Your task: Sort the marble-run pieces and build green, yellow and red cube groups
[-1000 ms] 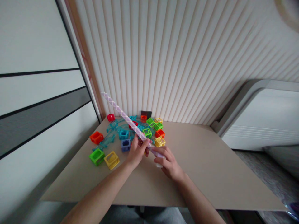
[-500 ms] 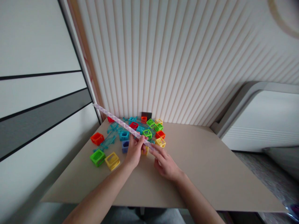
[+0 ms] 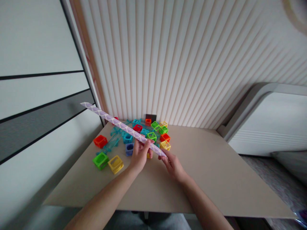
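A long, slim lilac stick with pale zigzag lines slants over the table, its far tip up at the left and its near end between my hands. My left hand is closed around it, thumb on top, a little way from the near end. At that lower end my right hand pinches the stick, fingers partly hidden. Beneath it lie hollow toy cubes: a blue cube beside my left hand, a green cube behind it, and a yellow cube beyond my right hand.
Clear turquoise plastic pieces lie among the cubes. A green cube, a yellow cube and an orange-red cube sit at the left of the table. A black box stands against the ribbed wall.
The stick has turned flatter, its far tip swinging left and slightly up. My right hand's fingers, stretched along its near end before, are now curled round that end.
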Motion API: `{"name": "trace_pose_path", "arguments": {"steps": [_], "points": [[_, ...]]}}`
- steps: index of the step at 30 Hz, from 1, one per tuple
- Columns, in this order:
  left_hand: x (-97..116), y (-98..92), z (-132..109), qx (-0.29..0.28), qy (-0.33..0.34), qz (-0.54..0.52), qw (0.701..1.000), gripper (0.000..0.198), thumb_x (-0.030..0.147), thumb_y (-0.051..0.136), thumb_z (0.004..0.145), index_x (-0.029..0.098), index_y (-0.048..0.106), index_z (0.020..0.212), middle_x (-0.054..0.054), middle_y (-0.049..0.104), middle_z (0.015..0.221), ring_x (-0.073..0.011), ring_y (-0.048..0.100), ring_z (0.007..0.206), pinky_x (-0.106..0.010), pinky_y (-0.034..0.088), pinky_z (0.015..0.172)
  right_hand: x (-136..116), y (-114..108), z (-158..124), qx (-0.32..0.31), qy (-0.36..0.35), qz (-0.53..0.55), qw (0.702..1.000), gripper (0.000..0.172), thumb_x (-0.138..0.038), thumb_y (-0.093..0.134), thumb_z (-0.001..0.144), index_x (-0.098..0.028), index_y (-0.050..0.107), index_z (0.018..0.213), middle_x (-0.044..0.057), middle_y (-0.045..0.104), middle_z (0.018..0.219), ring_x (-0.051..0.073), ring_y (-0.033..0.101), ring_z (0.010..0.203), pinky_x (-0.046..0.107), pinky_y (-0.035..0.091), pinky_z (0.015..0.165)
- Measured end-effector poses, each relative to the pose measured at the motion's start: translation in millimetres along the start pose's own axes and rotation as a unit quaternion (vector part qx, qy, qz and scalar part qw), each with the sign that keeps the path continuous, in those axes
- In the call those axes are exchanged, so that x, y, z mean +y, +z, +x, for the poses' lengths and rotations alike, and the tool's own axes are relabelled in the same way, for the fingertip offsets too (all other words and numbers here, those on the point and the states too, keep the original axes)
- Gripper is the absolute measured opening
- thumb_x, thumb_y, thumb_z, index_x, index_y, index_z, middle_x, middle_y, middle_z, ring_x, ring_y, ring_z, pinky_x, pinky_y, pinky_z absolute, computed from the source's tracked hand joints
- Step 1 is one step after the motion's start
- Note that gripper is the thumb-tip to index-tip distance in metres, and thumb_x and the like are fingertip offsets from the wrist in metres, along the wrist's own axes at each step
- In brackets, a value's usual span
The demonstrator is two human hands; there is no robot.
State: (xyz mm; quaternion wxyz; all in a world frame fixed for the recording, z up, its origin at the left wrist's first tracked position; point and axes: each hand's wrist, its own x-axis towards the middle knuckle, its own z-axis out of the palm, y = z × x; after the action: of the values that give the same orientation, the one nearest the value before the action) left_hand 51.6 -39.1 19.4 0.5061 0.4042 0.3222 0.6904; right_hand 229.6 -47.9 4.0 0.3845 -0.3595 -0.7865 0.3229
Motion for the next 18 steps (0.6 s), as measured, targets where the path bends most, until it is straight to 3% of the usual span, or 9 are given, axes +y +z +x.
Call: {"name": "trace_pose_path", "arguments": {"steps": [7, 12, 15, 18], "points": [[3.6, 0.6, -1.7, -0.026, -0.020, -0.026, 0.999, 0.042, 0.044, 0.072, 0.087, 0.027, 0.040, 0.109, 0.004, 0.071, 0.092, -0.0043, 0.053, 0.041, -0.018, 0.043, 0.038, 11.5, 2.0, -2.4, 0.037, -0.037, -0.043, 0.998, 0.047, -0.056, 0.036, 0.104, -0.020, 0.058, 0.125, 0.009, 0.070, 0.097, 0.021, 0.066, 0.084, 0.030, 0.052, 0.078], [8.1, 6.4, -7.0, -0.072, -0.050, -0.009, 0.996, 0.063, 0.037, 0.084, 0.074, 0.026, 0.036, 0.114, -0.002, 0.074, 0.101, -0.0121, 0.066, 0.060, -0.023, 0.053, 0.044, 15.5, 4.0, -2.0, 0.066, -0.046, -0.019, 0.997, 0.051, -0.058, 0.036, 0.103, -0.021, 0.059, 0.127, 0.011, 0.070, 0.108, 0.024, 0.067, 0.095, 0.034, 0.052, 0.086], [6.9, 7.6, -7.1, -0.068, -0.065, -0.007, 0.996, 0.063, 0.037, 0.085, 0.072, 0.024, 0.038, 0.111, -0.004, 0.076, 0.092, -0.0137, 0.067, 0.062, -0.024, 0.054, 0.048, 14.0, 5.4, -0.5, 0.078, -0.027, 0.017, 0.996, 0.047, -0.055, 0.042, 0.103, -0.021, 0.057, 0.133, 0.011, 0.069, 0.113, 0.025, 0.066, 0.099, 0.037, 0.053, 0.088], [5.0, 6.4, -4.8, -0.044, -0.050, -0.020, 0.998, 0.057, 0.036, 0.085, 0.074, 0.023, 0.040, 0.106, -0.002, 0.076, 0.089, -0.0115, 0.065, 0.059, -0.023, 0.053, 0.052, 11.9, 7.2, 1.4, 0.093, 0.001, 0.082, 0.992, 0.048, -0.053, 0.045, 0.102, -0.021, 0.053, 0.138, 0.010, 0.069, 0.108, 0.022, 0.067, 0.090, 0.035, 0.055, 0.081]]}}
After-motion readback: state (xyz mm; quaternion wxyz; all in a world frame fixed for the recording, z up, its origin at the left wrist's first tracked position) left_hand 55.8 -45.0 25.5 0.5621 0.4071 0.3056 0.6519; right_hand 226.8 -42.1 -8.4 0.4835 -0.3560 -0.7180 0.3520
